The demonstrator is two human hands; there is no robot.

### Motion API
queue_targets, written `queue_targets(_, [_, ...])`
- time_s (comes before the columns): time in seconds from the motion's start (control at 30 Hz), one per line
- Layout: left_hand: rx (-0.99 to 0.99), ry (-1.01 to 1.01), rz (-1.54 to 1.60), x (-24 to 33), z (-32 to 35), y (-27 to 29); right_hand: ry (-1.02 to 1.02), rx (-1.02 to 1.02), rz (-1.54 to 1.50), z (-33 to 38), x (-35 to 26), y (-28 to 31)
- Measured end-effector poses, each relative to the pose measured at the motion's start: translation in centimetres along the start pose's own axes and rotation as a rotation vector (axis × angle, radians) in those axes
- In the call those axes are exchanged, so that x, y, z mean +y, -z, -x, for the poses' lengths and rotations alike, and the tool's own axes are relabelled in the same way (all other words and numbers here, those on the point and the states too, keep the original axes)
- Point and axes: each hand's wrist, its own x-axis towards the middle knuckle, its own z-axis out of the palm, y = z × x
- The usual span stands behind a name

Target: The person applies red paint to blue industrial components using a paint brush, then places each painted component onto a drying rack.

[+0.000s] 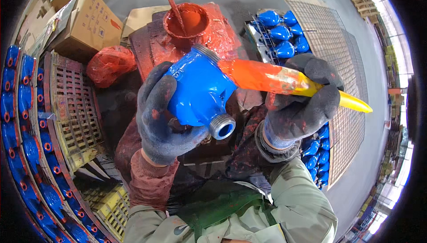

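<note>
Left hand (161, 117), gloved, wrapped around blue valve body (199, 92), held chest-high between both hands. Right hand (299, 102), gloved, fisted on yellow brush handle (311, 88), its red-smeared end against the valve. Beyond: red paint pot (187, 21) with stick. Farther right, blue castings (280, 32) on wire rack (342, 65).

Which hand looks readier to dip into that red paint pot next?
Probably the right hand. It grips the yellow-handled brush, whose paint-covered end points toward the red paint pot just beyond. The left hand is busy, wrapped around the blue valve body and holding it up.
</note>
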Motion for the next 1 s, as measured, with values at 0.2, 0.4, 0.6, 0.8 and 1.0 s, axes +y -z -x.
queue_targets(0.2, [0.009, 0.013, -0.002, -0.1, 0.0, -0.4, 0.199, 0.112, 0.345, 0.1, 0.8, -0.1])
queue_targets(0.4, [0.025, 0.019, -0.025, 0.1, -0.3, -0.5, 0.255, -0.032, 0.434, -0.3, 0.9, 1.1])
queue_targets(0.6, [0.01, 0.125, -0.036, 1.3, -0.7, -0.3, 0.32, -0.037, 0.472, -0.6, 0.6, 1.6])
queue_targets(0.8, [0.143, 0.636, 0.551, 2.2, -1.0, -0.9, 0.476, -0.1, 0.58, -0.8, 1.1, 1.7])
queue_targets(1.0, [0.134, 0.999, 2.007, 0.2, 0.3, 0.8, 0.343, -0.115, 0.501, -0.7, 1.3, 1.7])
